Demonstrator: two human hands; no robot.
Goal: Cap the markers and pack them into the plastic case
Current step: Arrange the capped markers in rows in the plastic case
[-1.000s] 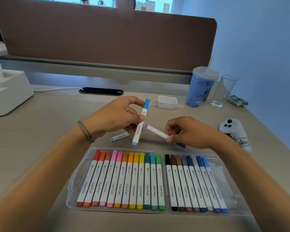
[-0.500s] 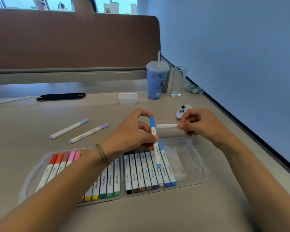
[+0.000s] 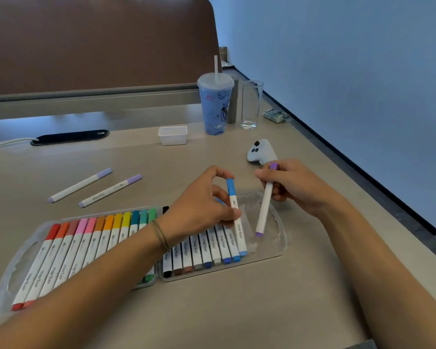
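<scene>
A clear plastic case lies open on the desk with two rows of capped markers. My left hand pinches a light-blue marker whose lower end lies among the markers at the right end of the right row. My right hand grips a purple marker near its top, slanted over the bare right part of the case. Two lilac-capped markers lie loose on the desk behind the case.
A small white tub, a blue cup with a straw and a glass stand at the back. A white controller lies beside my right hand. A black cable slot is at back left. The desk edge runs along the right.
The left hand has lowered the light-blue marker into the right row. The right hand has turned the purple marker from level to steeply slanted over the case. The camera has swung right.
</scene>
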